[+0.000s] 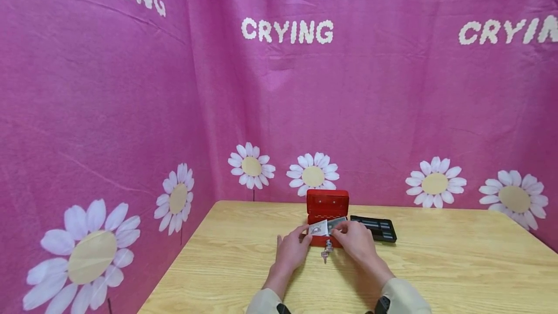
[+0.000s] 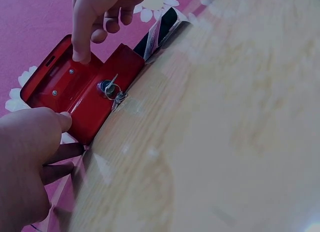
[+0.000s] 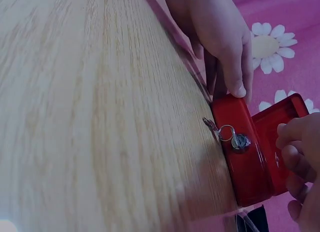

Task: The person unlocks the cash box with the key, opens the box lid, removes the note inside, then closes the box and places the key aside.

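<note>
A red cash box [image 1: 317, 241] stands on the table with its lid [image 1: 328, 199] raised at the back. Keys on a ring [image 2: 120, 97] hang from the lock in its front. Inside lie a pale banknote [image 1: 318, 229] and, to its right, a greenish one [image 1: 339, 221]. My left hand [image 1: 292, 251] holds the box by its left end, thumb at the rim [image 3: 239, 93] and fingers along the outer side. Over the opening is my right hand [image 1: 357, 241], with bent fingers [image 3: 291, 156] reaching to the notes; whether they pinch one is hidden.
A black compartment tray [image 1: 379, 229] lies on the wooden table [image 1: 453, 265] just right of the cash box. Behind the table's far edge hangs a pink cloth [image 1: 370, 110] with daisies and lettering, and it continues along the left side.
</note>
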The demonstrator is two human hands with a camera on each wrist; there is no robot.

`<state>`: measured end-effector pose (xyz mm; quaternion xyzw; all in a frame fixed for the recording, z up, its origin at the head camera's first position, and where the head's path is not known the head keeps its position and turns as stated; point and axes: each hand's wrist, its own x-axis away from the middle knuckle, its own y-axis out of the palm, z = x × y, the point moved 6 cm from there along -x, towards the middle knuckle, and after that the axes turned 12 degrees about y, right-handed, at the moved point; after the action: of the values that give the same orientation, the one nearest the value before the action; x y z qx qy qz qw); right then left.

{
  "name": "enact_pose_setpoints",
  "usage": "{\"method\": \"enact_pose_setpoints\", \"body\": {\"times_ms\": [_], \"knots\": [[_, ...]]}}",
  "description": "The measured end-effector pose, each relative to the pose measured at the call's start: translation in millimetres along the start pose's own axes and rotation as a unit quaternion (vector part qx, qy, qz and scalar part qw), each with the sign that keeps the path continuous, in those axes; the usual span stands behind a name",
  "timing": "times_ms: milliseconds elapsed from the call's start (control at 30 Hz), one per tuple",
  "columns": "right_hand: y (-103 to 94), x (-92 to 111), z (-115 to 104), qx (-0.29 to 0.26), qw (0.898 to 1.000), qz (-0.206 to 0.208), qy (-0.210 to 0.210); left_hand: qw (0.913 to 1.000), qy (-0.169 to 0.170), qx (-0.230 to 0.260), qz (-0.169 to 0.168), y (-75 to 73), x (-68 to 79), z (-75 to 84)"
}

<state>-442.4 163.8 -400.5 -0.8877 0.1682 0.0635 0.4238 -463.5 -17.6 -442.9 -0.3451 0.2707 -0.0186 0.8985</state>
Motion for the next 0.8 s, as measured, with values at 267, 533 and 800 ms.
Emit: {"method": "enact_pose_setpoints", "body": {"times_ms": [267,533,800], "knots": [[8.7,-3.8,-3.9,-0.001,1.0,-0.01,0.023,1.0,0.001,0.0,0.004,-1.5,4.3,-1.4],[12.3,-7.7,-0.6,0.016,0.999,-0.011,0.034,1.0,0.009,0.001,0.004,-0.5,3.4,-0.2],[14.3,-11.3,1.8,0.001,0.998,-0.029,0.054,1.0,0.006,0.0,-0.001,-0.8,1.4,1.0]]}}
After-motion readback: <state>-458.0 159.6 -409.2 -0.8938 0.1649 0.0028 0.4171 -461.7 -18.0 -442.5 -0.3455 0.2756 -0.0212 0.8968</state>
